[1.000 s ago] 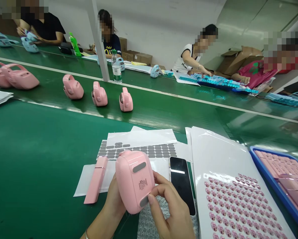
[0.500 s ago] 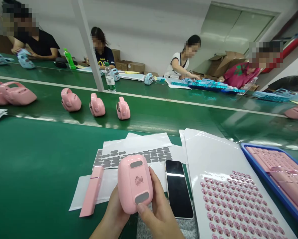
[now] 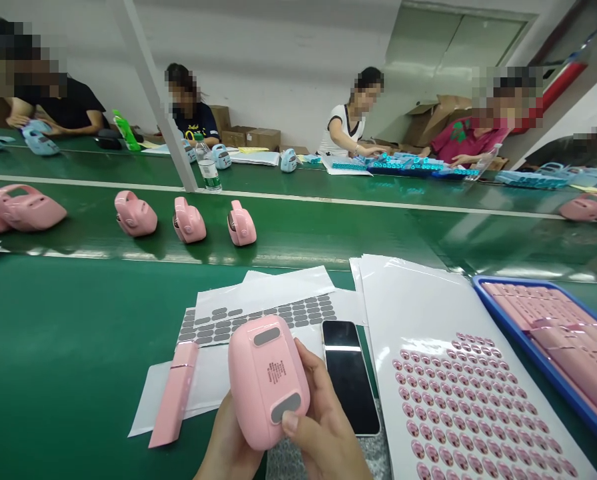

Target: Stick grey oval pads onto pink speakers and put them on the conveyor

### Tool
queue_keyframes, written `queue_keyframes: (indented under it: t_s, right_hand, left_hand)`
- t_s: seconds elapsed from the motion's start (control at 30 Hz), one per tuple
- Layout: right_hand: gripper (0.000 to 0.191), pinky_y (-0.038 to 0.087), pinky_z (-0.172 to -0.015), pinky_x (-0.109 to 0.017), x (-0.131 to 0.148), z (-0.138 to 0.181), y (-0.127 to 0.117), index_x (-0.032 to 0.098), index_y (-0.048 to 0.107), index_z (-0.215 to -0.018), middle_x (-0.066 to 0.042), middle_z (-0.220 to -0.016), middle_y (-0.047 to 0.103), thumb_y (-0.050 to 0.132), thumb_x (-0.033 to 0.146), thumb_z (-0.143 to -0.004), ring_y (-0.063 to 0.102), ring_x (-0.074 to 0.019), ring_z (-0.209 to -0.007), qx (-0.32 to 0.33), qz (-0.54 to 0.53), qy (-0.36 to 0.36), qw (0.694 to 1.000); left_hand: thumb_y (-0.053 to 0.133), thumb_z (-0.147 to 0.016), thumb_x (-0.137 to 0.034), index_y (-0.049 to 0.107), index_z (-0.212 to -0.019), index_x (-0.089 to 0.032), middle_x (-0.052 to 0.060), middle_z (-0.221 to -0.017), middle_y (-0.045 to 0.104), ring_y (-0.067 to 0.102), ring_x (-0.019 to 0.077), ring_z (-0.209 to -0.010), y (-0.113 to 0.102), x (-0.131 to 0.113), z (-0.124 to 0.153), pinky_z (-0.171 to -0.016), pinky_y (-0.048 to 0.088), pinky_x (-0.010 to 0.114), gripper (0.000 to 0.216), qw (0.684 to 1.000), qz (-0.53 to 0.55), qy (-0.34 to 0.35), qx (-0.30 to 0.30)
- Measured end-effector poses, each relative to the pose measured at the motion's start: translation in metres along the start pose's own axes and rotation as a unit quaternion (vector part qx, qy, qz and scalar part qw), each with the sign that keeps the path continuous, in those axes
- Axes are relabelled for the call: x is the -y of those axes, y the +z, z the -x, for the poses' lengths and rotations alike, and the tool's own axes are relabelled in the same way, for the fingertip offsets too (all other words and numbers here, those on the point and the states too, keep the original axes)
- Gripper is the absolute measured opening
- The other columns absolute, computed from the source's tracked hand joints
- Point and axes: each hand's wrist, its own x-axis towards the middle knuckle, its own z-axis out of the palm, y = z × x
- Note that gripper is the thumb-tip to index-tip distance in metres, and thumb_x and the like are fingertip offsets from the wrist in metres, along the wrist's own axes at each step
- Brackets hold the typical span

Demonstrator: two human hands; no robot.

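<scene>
Both hands hold a rounded pink plastic device (image 3: 258, 380) with its printed face turned up. Two grey oval pads sit on that face, one near each end, with small dark text between them. My left hand (image 3: 233, 437) wraps around the lower left side, its fingers mostly hidden underneath. On the right side, my right hand (image 3: 328, 413) grips the device, the thumb pressing beside the lower grey pad. Just beyond lies a sheet of grey oval stickers (image 3: 298, 313), partly covered by white paper. A long pink plastic piece (image 3: 175, 397) rests left of my hands.
A black-screened phone (image 3: 351, 380) lies right of my hands, beside a sheet of round pink stickers (image 3: 458, 407). A blue tray (image 3: 483, 288) holds pink parts. Several pink handled devices (image 3: 241, 223) stand on the green belt. Across it, people handle blue parts.
The pink device appears slightly larger and lower in view, still in both hands. My right thumb stays by the lower pad. The camera view has shifted a little.
</scene>
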Motion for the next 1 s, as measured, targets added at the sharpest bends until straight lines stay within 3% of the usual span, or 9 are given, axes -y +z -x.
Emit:
queue_keyframes:
  t_s: [0.13,0.27,0.4,0.63,0.73,0.83,0.9,1.0]
  right_hand:
    - [0.064,0.038,-0.096,-0.034,0.002,0.002,-0.003,0.033,0.053,-0.125,-0.001,-0.131,0.057,0.077,0.036,-0.066,0.05,-0.0227,-0.119,-0.007,-0.037,-0.007,0.999]
    - [0.058,0.04,-0.095,-0.032,0.007,0.001,-0.008,0.035,0.058,-0.12,0.002,-0.128,0.06,0.078,0.036,-0.065,0.051,-0.0215,-0.117,-0.023,-0.056,0.005,0.998]
    - [0.045,0.034,-0.102,-0.032,0.012,0.002,-0.013,0.032,0.061,-0.116,0.0,-0.127,0.061,0.071,0.041,-0.073,0.048,-0.0208,-0.121,-0.036,-0.048,0.023,0.998]
    - [0.089,0.04,-0.096,-0.039,0.008,0.008,-0.022,0.028,0.037,-0.133,-0.01,-0.134,0.05,0.079,0.052,-0.058,0.05,-0.029,-0.117,-0.055,0.122,-0.042,0.99]
    - [0.086,0.04,-0.096,-0.038,0.004,0.009,-0.029,0.027,0.039,-0.13,-0.01,-0.13,0.053,0.076,0.058,-0.059,0.053,-0.0278,-0.113,-0.044,0.074,-0.039,0.996]
    - [0.077,0.04,-0.096,-0.039,0.003,0.011,-0.037,0.028,0.043,-0.127,-0.01,-0.124,0.057,0.071,0.061,-0.063,0.054,-0.0272,-0.112,-0.032,0.036,-0.052,0.997]
    - [0.074,0.041,-0.094,-0.041,0.004,0.012,-0.042,0.029,0.045,-0.124,-0.009,-0.121,0.059,0.072,0.06,-0.063,0.056,-0.0281,-0.109,-0.034,0.04,-0.062,0.997]
    - [0.068,0.046,-0.088,-0.043,0.008,0.011,-0.048,0.028,0.049,-0.117,-0.009,-0.113,0.064,0.074,0.058,-0.061,0.06,-0.0302,-0.103,-0.053,0.05,-0.068,0.995]
  left_hand:
    - [0.071,-0.064,-0.026,0.069,-0.091,-0.014,0.006,-0.066,0.064,0.057,0.0205,-0.065,0.012,-0.002,0.009,-0.058,0.049,0.03,0.03,1.0,-0.004,0.012,0.008]
    - [0.069,-0.066,-0.024,0.068,-0.098,-0.014,0.006,-0.066,0.065,0.056,0.0193,-0.064,0.015,0.0,0.011,-0.057,0.047,0.028,0.033,1.0,-0.012,0.009,-0.001]
    - [0.068,-0.067,-0.022,0.067,-0.104,-0.016,0.005,-0.068,0.065,0.056,0.0191,-0.064,0.017,0.004,0.01,-0.056,0.047,0.028,0.038,1.0,0.006,0.017,-0.011]
    - [0.07,-0.068,-0.03,0.056,-0.122,-0.021,0.008,-0.095,0.07,0.063,0.029,-0.09,0.023,0.013,0.008,-0.074,0.052,0.036,0.057,1.0,-0.002,0.009,-0.03]
    - [0.074,-0.064,-0.034,0.053,-0.125,-0.023,0.007,-0.099,0.069,0.063,0.0293,-0.095,0.027,0.015,0.009,-0.076,0.052,0.035,0.065,0.999,0.0,0.007,-0.036]
    - [0.074,-0.062,-0.039,0.055,-0.123,-0.022,0.01,-0.093,0.07,0.064,0.0327,-0.094,0.036,0.015,0.013,-0.072,0.054,0.039,0.065,0.997,0.052,-0.058,-0.025]
    - [0.075,-0.058,-0.044,0.058,-0.12,-0.027,0.011,-0.091,0.071,0.065,0.0367,-0.091,0.042,0.015,0.016,-0.066,0.055,0.044,0.066,0.995,0.064,-0.07,-0.007]
    - [0.082,-0.046,-0.042,0.059,-0.111,-0.047,0.006,-0.091,0.072,0.065,0.0412,-0.089,0.047,0.016,0.015,-0.057,0.054,0.049,0.07,0.999,0.034,-0.014,-0.02]
